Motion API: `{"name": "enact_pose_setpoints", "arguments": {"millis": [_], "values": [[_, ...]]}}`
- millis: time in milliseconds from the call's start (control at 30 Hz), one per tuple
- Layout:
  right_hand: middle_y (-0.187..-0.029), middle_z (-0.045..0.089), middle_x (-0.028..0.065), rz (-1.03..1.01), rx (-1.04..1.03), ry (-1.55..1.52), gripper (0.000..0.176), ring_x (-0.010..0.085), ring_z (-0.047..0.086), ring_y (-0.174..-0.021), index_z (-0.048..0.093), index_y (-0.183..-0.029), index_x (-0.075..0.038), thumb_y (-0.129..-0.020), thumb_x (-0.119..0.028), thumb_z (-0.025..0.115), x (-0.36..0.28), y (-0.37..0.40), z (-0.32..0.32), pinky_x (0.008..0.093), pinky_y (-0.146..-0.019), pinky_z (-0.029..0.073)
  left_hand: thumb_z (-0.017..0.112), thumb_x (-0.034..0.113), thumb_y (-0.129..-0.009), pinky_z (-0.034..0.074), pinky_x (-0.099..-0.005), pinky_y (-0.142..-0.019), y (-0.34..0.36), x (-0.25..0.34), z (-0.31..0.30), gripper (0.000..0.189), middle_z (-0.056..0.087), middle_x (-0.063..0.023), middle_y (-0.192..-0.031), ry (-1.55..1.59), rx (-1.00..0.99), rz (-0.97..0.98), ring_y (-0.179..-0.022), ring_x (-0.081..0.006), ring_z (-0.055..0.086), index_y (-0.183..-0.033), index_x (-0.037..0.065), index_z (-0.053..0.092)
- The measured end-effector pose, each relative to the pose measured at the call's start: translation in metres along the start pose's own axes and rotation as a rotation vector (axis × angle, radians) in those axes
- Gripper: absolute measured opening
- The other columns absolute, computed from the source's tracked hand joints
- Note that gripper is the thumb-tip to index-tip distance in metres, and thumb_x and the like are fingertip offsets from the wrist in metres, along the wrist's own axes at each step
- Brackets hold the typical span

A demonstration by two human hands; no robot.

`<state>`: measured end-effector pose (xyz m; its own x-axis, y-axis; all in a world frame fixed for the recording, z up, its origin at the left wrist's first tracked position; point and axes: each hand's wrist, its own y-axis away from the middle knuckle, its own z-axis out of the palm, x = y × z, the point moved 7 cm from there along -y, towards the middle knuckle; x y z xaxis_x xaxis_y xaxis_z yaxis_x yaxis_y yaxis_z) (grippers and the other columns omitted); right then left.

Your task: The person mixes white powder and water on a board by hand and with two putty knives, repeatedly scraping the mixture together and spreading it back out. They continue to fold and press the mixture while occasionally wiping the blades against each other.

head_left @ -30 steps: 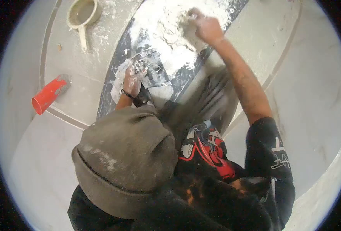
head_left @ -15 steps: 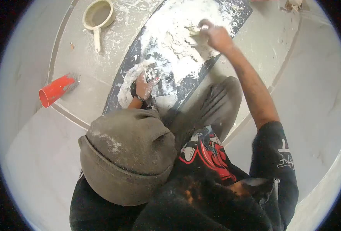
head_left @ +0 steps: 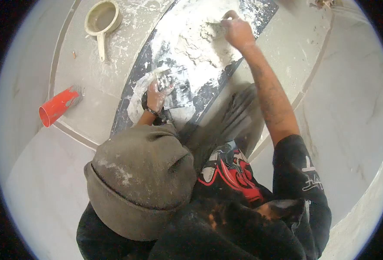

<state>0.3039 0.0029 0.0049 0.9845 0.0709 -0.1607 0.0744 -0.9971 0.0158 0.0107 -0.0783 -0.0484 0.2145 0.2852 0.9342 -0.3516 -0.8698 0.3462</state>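
Note:
My left hand [head_left: 156, 98] grips the near left edge of a flat square plate [head_left: 176, 86] smeared with white material. The plate is over the lower part of a long dark board [head_left: 128, 92]. At the board's upper right, my right hand [head_left: 239, 32] is closed around a small tool [head_left: 216, 23], whose end meets the lumpy white mixture [head_left: 200, 41]. Its shape is hard to make out. White powder and paste cover much of the board around the mixture.
A pale long-handled scoop [head_left: 102, 29] lies at the upper left. An open red tube [head_left: 59, 106], grey-smeared at one end, is on its side at the left. A grey beanie [head_left: 141, 182] and black clothing fill the lower middle. A bent knee in grey trousers [head_left: 243, 117] is beside the board.
My right hand has moved slightly up, and the tool's end is lower in the mixture. My left hand still grips the plate. The whole view has shifted a little.

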Motion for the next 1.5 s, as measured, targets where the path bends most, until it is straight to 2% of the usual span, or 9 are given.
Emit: {"name": "enact_pose_setpoints", "arguments": {"millis": [167, 233, 300, 533, 767, 1100, 1233, 1400, 1500], "values": [[-0.097, 0.057, 0.0130, 0.158, 0.060, 0.005, 0.023, 0.0299, 0.062, -0.079, 0.066, -0.093, -0.008, -0.074, -0.008, 0.053, 0.005, 0.025, 0.016, 0.0391, -0.072, 0.051, 0.061, 0.016, -0.083, 0.039, -0.0382, -0.092, -0.011, -0.047, -0.010, 0.029, 0.053, -0.0141, -0.117, -0.505, -0.078, 0.252, -0.105, -0.0292, 0.049, -0.111, 0.014, 0.063], [-0.099, 0.058, 0.0139, 0.126, 0.094, 0.018, 0.024, 0.0309, 0.062, -0.080, 0.066, -0.095, -0.008, -0.075, -0.009, 0.052, 0.007, 0.027, 0.001, 0.0390, -0.073, 0.051, 0.055, 0.016, -0.085, 0.035, -0.0419, -0.095, -0.024, -0.067, -0.010, 0.028, 0.047, -0.0173, -0.121, -0.123, -0.109, 0.147, -0.111, -0.0342, 0.041, -0.111, 0.023, 0.064], [-0.100, 0.059, 0.0148, 0.092, 0.095, 0.036, 0.025, 0.0319, 0.062, -0.082, 0.066, -0.096, -0.007, -0.075, -0.010, 0.052, 0.006, 0.028, -0.015, 0.0389, -0.074, 0.051, 0.052, 0.013, -0.084, 0.037, -0.0433, -0.090, -0.017, -0.004, -0.005, 0.033, 0.049, -0.0185, -0.117, -0.876, -0.031, 0.603, -0.107, -0.0341, 0.045, -0.113, 0.026, 0.063], [-0.093, 0.062, 0.0249, 0.447, 0.176, -0.268, 0.032, 0.0394, 0.061, -0.086, 0.061, -0.102, 0.003, -0.072, -0.006, 0.057, 0.006, 0.061, -0.038, 0.0418, -0.078, 0.049, 0.055, 0.020, -0.082, 0.040, -0.0429, -0.082, -0.057, 0.113, 0.045, 0.033, 0.054, -0.0170, -0.107, -0.817, 0.066, 1.098, -0.095, -0.0335, 0.052, -0.115, 0.018, 0.060], [-0.090, 0.061, 0.0271, 0.670, 0.454, -0.443, 0.032, 0.0415, 0.061, -0.081, 0.057, -0.099, 0.012, -0.070, -0.002, 0.056, -0.019, 0.076, -0.056, 0.0427, -0.077, 0.049, 0.049, 0.035, -0.087, 0.037, -0.0452, -0.092, -0.094, 0.133, 0.099, 0.055, 0.053, -0.0251, -0.112, -0.777, -0.006, 0.579, -0.102, -0.0379, 0.049, -0.117, -0.011, 0.045], [-0.107, 0.058, 0.0150, 0.340, 0.420, -0.267, 0.028, 0.0344, 0.060, -0.088, 0.059, -0.096, 0.002, -0.069, 0.003, 0.054, -0.059, 0.057, -0.083, 0.0398, -0.078, 0.049, 0.056, 0.035, -0.083, 0.041, -0.0415, -0.090, -0.165, 0.090, 0.074, 0.060, 0.057, -0.0233, -0.109, -0.924, -0.025, 0.381, -0.098, -0.0354, 0.055, -0.123, -0.008, 0.043], [-0.109, 0.059, 0.0102, 0.415, 0.415, -0.189, 0.021, 0.0331, 0.060, -0.090, 0.063, -0.098, -0.006, -0.077, -0.004, 0.058, -0.015, 0.094, -0.074, 0.0389, -0.077, 0.048, 0.058, 0.023, -0.085, 0.047, -0.0343, -0.085, -0.179, 0.070, 0.052, 0.031, 0.059, -0.0166, -0.107, -0.109, -0.302, 0.276, -0.095, -0.0293, 0.058, -0.113, 0.010, 0.060], [-0.106, 0.058, 0.0101, 0.278, 0.387, -0.190, 0.039, 0.0268, 0.062, -0.089, 0.066, -0.098, -0.016, -0.067, 0.006, 0.058, -0.019, 0.116, -0.052, 0.0360, -0.068, 0.052, 0.061, 0.015, -0.083, 0.045, -0.0325, -0.089, -0.154, 0.109, 0.047, 0.028, 0.062, -0.0110, -0.107, -0.616, -0.248, 0.825, -0.097, -0.0239, 0.059, -0.109, 0.005, 0.060], [-0.099, 0.058, 0.0100, 0.081, 0.479, -0.142, 0.043, 0.0265, 0.060, -0.084, 0.067, -0.097, -0.017, -0.062, 0.007, 0.059, -0.024, 0.115, -0.053, 0.0355, -0.067, 0.051, 0.055, 0.016, -0.087, 0.040, -0.0354, -0.096, -0.154, 0.127, 0.053, 0.026, 0.060, -0.0120, -0.109, -0.564, -0.297, 0.529, -0.104, -0.0288, 0.054, -0.112, 0.010, 0.062]]}}
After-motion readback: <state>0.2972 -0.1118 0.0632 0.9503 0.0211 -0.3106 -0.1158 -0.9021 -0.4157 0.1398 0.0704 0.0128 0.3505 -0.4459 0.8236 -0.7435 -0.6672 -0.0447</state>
